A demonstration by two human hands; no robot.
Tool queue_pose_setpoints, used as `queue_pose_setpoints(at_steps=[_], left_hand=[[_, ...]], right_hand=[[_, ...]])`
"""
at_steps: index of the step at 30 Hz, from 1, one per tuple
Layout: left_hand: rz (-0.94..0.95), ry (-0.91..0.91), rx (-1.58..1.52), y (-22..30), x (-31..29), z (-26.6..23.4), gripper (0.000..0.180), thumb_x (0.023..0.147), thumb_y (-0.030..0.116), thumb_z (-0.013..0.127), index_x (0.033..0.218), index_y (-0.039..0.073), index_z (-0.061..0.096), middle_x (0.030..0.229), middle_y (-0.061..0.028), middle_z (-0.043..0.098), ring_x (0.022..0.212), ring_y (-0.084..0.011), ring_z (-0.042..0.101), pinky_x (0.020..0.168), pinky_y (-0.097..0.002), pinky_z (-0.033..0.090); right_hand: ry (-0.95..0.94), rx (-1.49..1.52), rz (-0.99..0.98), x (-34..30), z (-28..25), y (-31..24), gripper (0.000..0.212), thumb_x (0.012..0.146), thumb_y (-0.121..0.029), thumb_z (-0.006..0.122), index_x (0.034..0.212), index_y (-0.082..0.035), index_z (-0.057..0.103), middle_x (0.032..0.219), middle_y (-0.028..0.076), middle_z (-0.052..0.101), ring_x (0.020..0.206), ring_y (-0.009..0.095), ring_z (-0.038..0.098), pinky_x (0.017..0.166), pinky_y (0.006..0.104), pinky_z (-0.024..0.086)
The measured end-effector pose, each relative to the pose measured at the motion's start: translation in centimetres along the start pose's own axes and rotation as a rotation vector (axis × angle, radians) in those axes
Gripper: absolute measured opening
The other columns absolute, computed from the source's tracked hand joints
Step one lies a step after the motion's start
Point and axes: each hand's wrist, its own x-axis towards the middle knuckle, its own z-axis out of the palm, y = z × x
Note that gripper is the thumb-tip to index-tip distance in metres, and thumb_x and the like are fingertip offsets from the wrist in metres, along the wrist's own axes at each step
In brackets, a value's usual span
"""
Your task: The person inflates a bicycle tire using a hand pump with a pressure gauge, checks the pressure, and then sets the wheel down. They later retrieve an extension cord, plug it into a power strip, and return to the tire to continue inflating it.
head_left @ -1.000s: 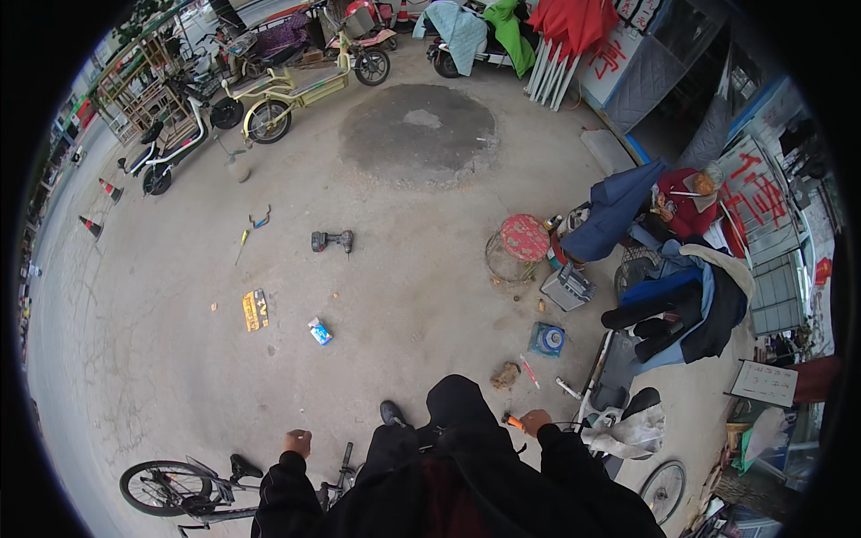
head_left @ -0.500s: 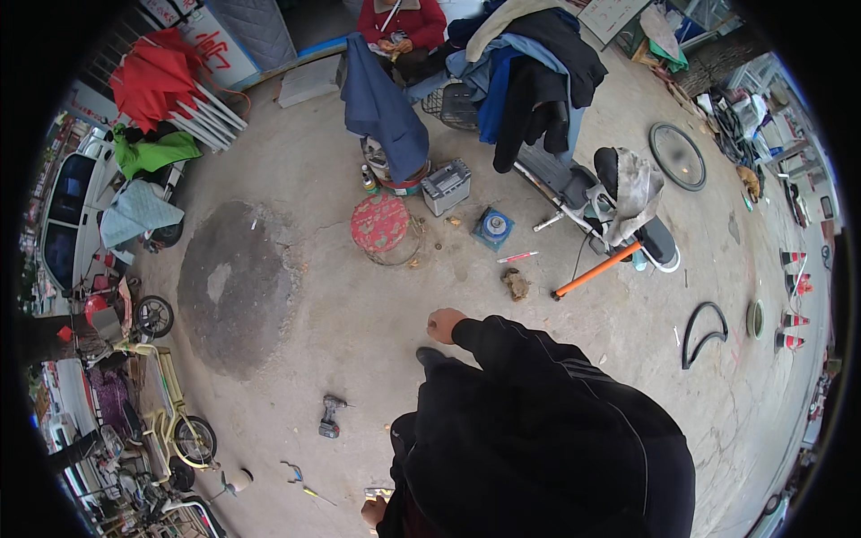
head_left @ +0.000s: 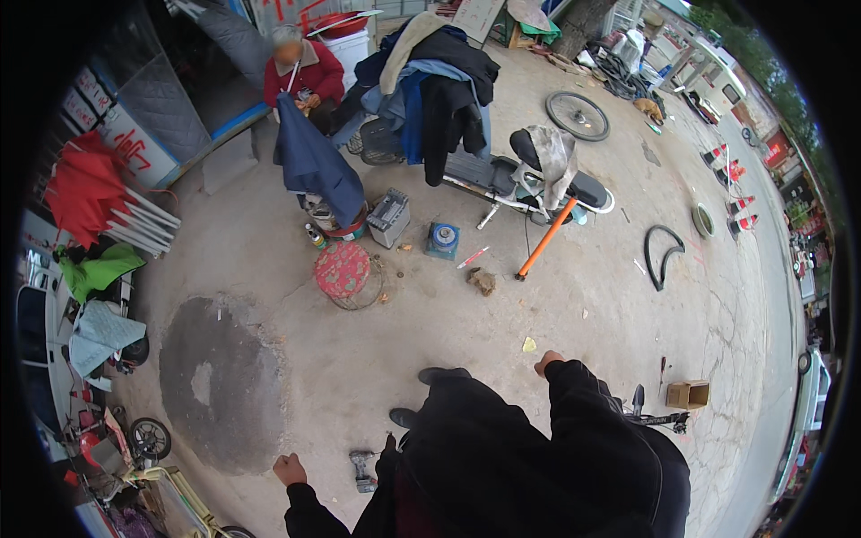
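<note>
The left hand (head_left: 289,468) hangs low at the near left of the view, curled into a loose fist with nothing in it, above bare concrete ground (head_left: 574,314). Just to its right on the ground lies a small dark power tool (head_left: 362,470), apart from the hand. The right hand (head_left: 547,362) shows at the end of a black sleeve near the middle, its fingers curled in and holding nothing that can be made out. A little beyond it, a small yellow scrap (head_left: 529,344) lies on the ground. The person's black shoes (head_left: 443,375) point toward the far side, between the two hands.

Farther off, a brownish lump (head_left: 482,282) rests on the concrete, with a blue square box (head_left: 442,240) and a grey battery-like case (head_left: 388,218) beyond it. Left of these stands a round stool with a red patterned seat (head_left: 342,270). An orange rod (head_left: 544,238) leans from the ground up to a parked electric scooter (head_left: 520,179), which is draped with dark coats. A seated person in a red jacket (head_left: 303,76) is at the far left. On the right lie a curved black tyre strip (head_left: 662,255) and, nearer, a small cardboard box (head_left: 687,394). A round dark patch (head_left: 220,381) marks the ground at the left.
</note>
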Motion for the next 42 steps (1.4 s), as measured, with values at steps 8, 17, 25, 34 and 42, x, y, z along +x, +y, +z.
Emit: queue_pose_setpoints(at_steps=[8, 17, 25, 34, 42], left_hand=[[0.069, -0.075, 0.161, 5.0, 1.2, 3.6, 0.029, 0.083, 0.032, 0.069, 0.076, 0.004, 0.067, 0.078, -0.0214, 0.069, 0.080, -0.0428, 0.067, 0.070, -0.0535, 0.052], [-0.263, -0.295, 0.216, -8.4, -4.7, 1.4, 0.037, 0.087, 0.042, 0.066, 0.086, 0.007, 0.077, 0.088, -0.0210, 0.073, 0.089, -0.0418, 0.070, 0.080, -0.0531, 0.056], [-0.695, 0.030, 0.178, -25.1, 1.4, -7.5, 0.028, 0.084, 0.030, 0.067, 0.084, 0.005, 0.078, 0.086, -0.0228, 0.073, 0.085, -0.0419, 0.072, 0.080, -0.0509, 0.058], [-0.376, 0.187, 0.210, -31.2, 7.5, -19.4, 0.020, 0.085, 0.014, 0.060, 0.068, 0.007, 0.066, 0.070, -0.0175, 0.067, 0.064, -0.0400, 0.061, 0.060, -0.0551, 0.047], [-0.522, 0.122, 0.022, -32.7, 23.6, -21.1, 0.037, 0.090, 0.030, 0.054, 0.069, 0.003, 0.068, 0.076, -0.0251, 0.067, 0.072, -0.0450, 0.063, 0.070, -0.0581, 0.047]], right_hand=[[0.024, -0.210, -0.880, -0.8, 10.3, -12.4, 0.032, 0.084, -0.037, 0.062, 0.078, -0.009, 0.076, 0.083, 0.018, 0.074, 0.085, 0.038, 0.071, 0.081, 0.0466, 0.058], [-0.105, -0.130, -0.680, -9.2, 7.1, -32.2, 0.028, 0.086, -0.032, 0.065, 0.080, -0.009, 0.080, 0.073, 0.008, 0.076, 0.071, 0.022, 0.074, 0.072, 0.0369, 0.059], [-0.179, -0.604, -0.618, -6.7, 10.6, -52.9, 0.039, 0.086, -0.043, 0.064, 0.092, -0.008, 0.080, 0.097, 0.015, 0.076, 0.097, 0.031, 0.072, 0.091, 0.0412, 0.057], [-0.121, -0.244, -1.392, -27.8, 12.3, -96.5, 0.035, 0.091, -0.038, 0.065, 0.100, -0.005, 0.076, 0.098, 0.018, 0.076, 0.094, 0.038, 0.071, 0.083, 0.0481, 0.056], [-0.121, -0.133, -1.421, -34.1, 9.1, -114.6, 0.035, 0.092, -0.034, 0.066, 0.100, -0.001, 0.076, 0.088, 0.013, 0.078, 0.081, 0.027, 0.076, 0.076, 0.0383, 0.059]])
